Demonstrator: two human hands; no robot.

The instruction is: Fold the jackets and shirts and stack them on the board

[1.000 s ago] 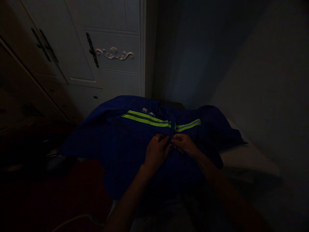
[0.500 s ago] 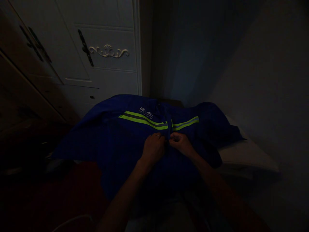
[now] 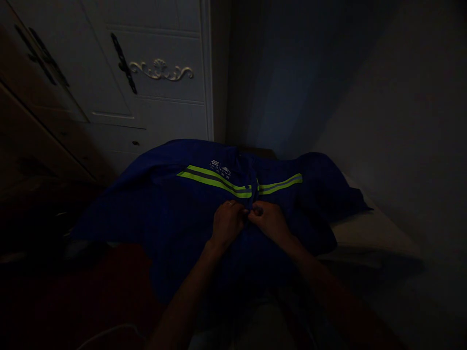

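A dark blue jacket [image 3: 182, 214] lies spread out before me, with yellow-green and grey stripes across its chest and a white printed logo above the left stripe. My left hand [image 3: 228, 222] is closed on the jacket's front edge, just below the stripes; a ring shows on one finger. Right beside it, my right hand [image 3: 269, 219] pinches the other side of the front opening. The fingertips of both hands meet at the placket. Whatever small fastener may lie between them is hidden, and the light is very dim.
Behind the jacket on the left stands a white wardrobe [image 3: 171, 116] with dark handles and carved trim. A pale cushion or mattress edge [image 3: 379, 233] shows at right, near a grey wall [image 3: 412, 121]. Red fabric [image 3: 120, 277] and a white cable [image 3: 109, 331] lie lower left.
My right hand has moved slightly left, so the two hands' fingertips are closer together. The view has shifted a little. The jacket lies nearly the same.
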